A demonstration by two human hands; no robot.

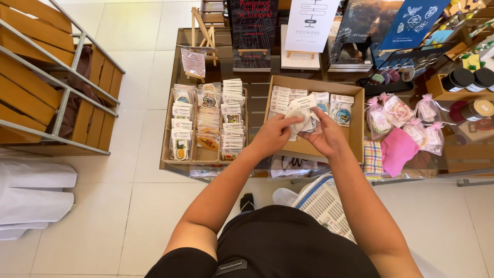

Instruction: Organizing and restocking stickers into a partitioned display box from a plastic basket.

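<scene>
Left of cardboard box (pixel 355 121): flat tray (pixel 165 135) of glossy carded packets. Above box's near edge, your left hand (pixel 272 135) pinches small crinkly clear-wrapped packet (pixel 303 116); your right hand (pixel 327 138) grips same packet. Right of box: sheer pink-ribboned pouches (pixel 391 114), folded pink cloth (pixel 396 149).

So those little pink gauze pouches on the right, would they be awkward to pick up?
Probably not. The pink pouches look like thin gauze tied at the neck, so they should be soft and floppy, sagging rather than holding shape. They seem light for their size. They lie slumped against each other, so they are unlikely to roll, though a push may drag the neighbours along.
</scene>
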